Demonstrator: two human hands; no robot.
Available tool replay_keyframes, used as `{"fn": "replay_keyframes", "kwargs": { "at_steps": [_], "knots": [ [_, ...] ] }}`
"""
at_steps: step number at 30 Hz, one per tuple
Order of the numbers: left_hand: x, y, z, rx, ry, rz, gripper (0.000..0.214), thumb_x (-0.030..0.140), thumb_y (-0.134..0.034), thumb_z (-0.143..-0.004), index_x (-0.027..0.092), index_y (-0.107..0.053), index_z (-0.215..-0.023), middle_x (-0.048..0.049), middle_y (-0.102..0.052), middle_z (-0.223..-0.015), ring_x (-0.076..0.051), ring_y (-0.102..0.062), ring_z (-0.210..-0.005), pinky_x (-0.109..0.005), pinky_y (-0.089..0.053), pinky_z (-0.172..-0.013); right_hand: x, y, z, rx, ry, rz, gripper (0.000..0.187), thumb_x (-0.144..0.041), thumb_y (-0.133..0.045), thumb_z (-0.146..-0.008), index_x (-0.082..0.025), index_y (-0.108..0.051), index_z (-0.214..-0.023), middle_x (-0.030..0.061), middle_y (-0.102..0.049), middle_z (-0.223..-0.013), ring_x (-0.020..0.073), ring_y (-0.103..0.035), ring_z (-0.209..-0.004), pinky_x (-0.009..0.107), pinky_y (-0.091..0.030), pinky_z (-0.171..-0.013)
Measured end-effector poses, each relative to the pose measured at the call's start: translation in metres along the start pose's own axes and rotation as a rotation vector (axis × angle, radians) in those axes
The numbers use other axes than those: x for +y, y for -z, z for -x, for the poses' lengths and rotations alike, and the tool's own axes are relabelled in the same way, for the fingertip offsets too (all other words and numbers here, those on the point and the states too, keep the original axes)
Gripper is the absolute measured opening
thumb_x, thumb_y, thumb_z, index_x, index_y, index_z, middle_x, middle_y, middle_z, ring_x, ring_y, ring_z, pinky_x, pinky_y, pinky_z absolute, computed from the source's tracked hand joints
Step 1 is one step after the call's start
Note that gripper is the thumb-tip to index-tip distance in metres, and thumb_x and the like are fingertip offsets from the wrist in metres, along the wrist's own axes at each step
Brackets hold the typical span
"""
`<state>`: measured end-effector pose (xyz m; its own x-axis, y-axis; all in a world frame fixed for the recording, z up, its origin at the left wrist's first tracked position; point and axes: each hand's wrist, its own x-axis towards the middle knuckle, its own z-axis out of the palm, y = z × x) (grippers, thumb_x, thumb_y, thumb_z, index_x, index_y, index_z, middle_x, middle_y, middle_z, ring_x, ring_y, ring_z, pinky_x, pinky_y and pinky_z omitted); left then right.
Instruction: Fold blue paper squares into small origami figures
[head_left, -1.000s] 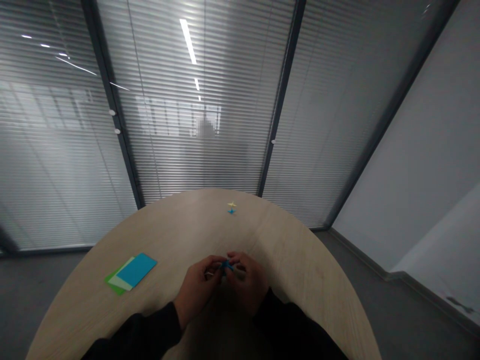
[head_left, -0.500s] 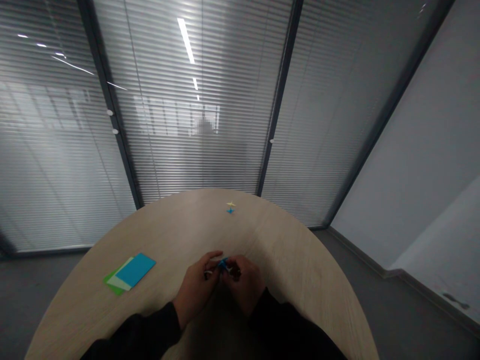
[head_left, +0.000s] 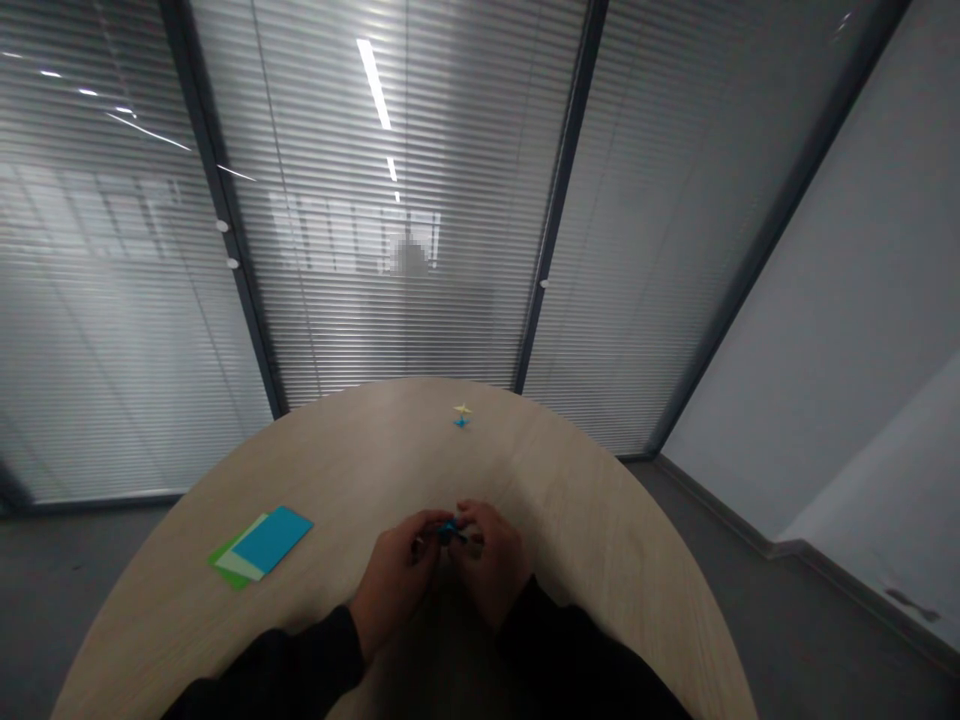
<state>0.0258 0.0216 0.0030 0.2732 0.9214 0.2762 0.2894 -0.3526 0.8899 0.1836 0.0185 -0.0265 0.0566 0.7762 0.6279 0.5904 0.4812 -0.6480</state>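
Between both hands, low over the table's near middle, is a small folded blue paper piece (head_left: 448, 529). My left hand (head_left: 397, 568) pinches its left side with thumb and forefinger. Curled round the right side, my right hand (head_left: 491, 562) has its fingertips on the paper too. The fingers cover much of the piece, so its exact shape is hard to make out. Toward the far edge stand two small folded paper figures, one yellow (head_left: 463, 409) and one blue (head_left: 461, 423), close together.
On the left of the round wooden table (head_left: 360, 450) lie overlapping paper sheets: blue (head_left: 274, 538), pale green (head_left: 241, 566) and bright green (head_left: 222, 556). Glass panels with blinds (head_left: 405, 330) rise behind the table, and a white wall (head_left: 825, 380) stands at right.
My left forefinger has come down onto the blue paper. My right forefinger has lifted and straightened a little. The paper has turned slightly; the sheets and far figures stay put.
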Motion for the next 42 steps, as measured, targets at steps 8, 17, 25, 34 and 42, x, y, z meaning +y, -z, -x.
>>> {"fn": "replay_keyframes", "kwargs": {
  "at_steps": [8, 17, 25, 34, 42],
  "knots": [
    [0.005, 0.003, 0.0, -0.045, -0.022, 0.013, 0.027, 0.019, -0.053, -0.086, 0.02, -0.069, -0.108, -0.0086, -0.075, -0.104, -0.025, -0.069, -0.094, -0.035, -0.051, -0.084, -0.007, 0.006, -0.004, -0.145, -0.223, -0.167, 0.009, -0.022, -0.065, -0.079, -0.019, -0.061, -0.087, 0.0033, -0.07, -0.078, 0.0173, -0.068, -0.067, 0.027, -0.054, -0.06],
    [0.012, 0.004, 0.001, -0.054, -0.003, -0.016, 0.027, 0.022, -0.053, -0.086, 0.019, -0.07, -0.106, -0.0098, -0.076, -0.102, -0.025, -0.07, -0.093, -0.036, -0.052, -0.084, -0.009, 0.01, -0.006, -0.174, -0.333, -0.264, 0.014, -0.023, -0.064, -0.079, -0.019, -0.063, -0.092, 0.0063, -0.073, -0.087, 0.0204, -0.07, -0.077, 0.029, -0.054, -0.065],
    [0.012, 0.004, 0.002, -0.082, 0.021, 0.05, 0.028, 0.028, -0.055, -0.087, 0.019, -0.069, -0.11, -0.0103, -0.075, -0.101, -0.025, -0.07, -0.091, -0.035, -0.053, -0.081, -0.004, 0.008, -0.007, -0.156, -0.491, -0.457, 0.018, -0.03, -0.067, -0.074, -0.018, -0.063, -0.087, 0.0047, -0.07, -0.078, 0.019, -0.065, -0.069, 0.029, -0.051, -0.059],
    [0.01, 0.005, -0.001, -0.049, 0.095, 0.114, 0.022, 0.032, -0.058, -0.086, 0.017, -0.071, -0.095, -0.008, -0.075, -0.087, -0.021, -0.067, -0.075, -0.033, -0.052, -0.071, -0.012, 0.015, -0.011, -0.219, -0.624, -0.631, 0.03, -0.039, -0.072, -0.07, -0.018, -0.059, -0.085, -0.0019, -0.062, -0.066, 0.0121, -0.057, -0.053, 0.024, -0.043, -0.051],
    [0.004, 0.007, -0.003, -0.087, 0.152, 0.253, 0.023, 0.036, -0.063, -0.084, 0.016, -0.069, -0.092, -0.0071, -0.073, -0.083, -0.021, -0.067, -0.076, -0.031, -0.05, -0.071, -0.009, 0.018, -0.009, -0.284, -0.665, -0.757, 0.037, -0.043, -0.076, -0.069, -0.017, -0.06, -0.09, 0.001, -0.067, -0.072, 0.0154, -0.066, -0.062, 0.027, -0.049, -0.06]
  ]
}}
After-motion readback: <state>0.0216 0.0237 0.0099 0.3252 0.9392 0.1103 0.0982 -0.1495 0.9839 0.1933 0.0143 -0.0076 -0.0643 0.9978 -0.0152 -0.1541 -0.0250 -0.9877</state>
